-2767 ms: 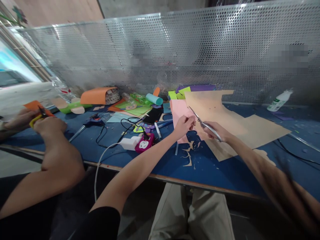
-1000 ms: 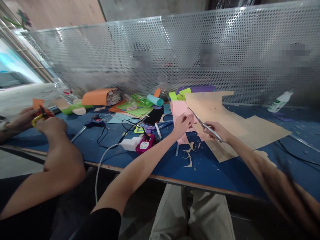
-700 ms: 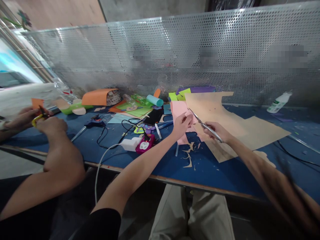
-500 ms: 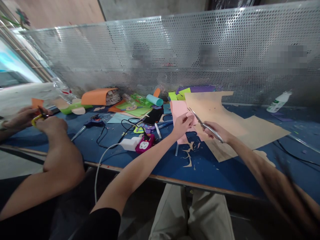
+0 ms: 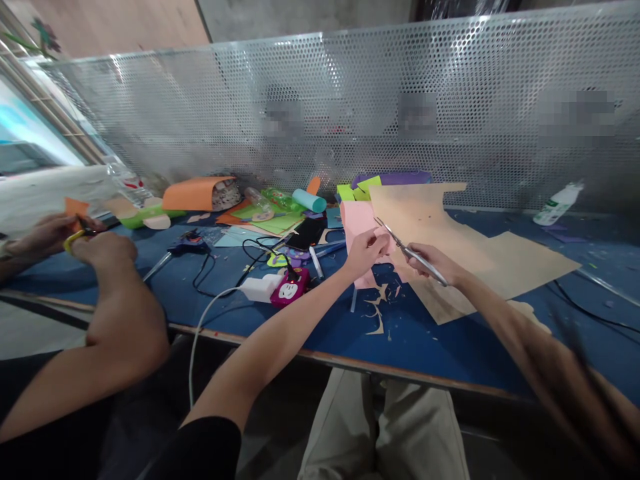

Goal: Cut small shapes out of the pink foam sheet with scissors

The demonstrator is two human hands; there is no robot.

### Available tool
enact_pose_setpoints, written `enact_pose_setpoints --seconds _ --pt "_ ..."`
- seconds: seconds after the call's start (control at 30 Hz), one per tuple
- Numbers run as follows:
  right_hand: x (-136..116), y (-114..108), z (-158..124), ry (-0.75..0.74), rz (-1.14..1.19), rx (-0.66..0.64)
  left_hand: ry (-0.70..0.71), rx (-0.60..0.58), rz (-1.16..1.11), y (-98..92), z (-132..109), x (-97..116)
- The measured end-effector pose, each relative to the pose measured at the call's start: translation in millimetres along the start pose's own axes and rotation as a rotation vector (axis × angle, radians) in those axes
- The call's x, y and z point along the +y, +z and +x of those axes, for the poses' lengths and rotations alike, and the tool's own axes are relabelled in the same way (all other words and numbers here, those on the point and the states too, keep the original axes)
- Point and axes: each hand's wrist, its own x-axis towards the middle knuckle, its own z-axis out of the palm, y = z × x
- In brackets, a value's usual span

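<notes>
No text or number can be read.

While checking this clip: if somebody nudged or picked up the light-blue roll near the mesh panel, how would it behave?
The light-blue roll would probably turn over if pushed across its length, since its side is rounded. It is likely light for its size, looking like rolled paper with an open end. That same hollow look suggests it might flatten under a firm squeeze.

Dim, cool light covers the worktop; a bright opening at left is washed out. Glare streaks the perforated screen, partly pixelated. Scissors shine faintly. Below lies deep shadow; wide-angle distortion stretches the edges.
</notes>
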Motion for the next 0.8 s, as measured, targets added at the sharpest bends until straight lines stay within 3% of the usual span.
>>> enact_pose_setpoints --seconds 0.2,0.33,0.47,0.8 --pt "6.1 -1.9 0.6 0.075 0.019 0.043 0.053 -0.001 0.099 0.6 1.0 2.4" --pt "11.3 -3.3 3.2 0.078 0.004 0.083 -0.022 0.099 0.003 0.1 4.5 -5.1" --pt "13.8 -3.6 3.8 0.061 -0.016 0.094 -0.024 0.105 -0.053 -0.3 6.3 -11.2" --pt "2.0 -5.1 -2.6 -0.09 0.072 -0.115 0.022 0.109 -0.019 -2.0 4.4 1.2"
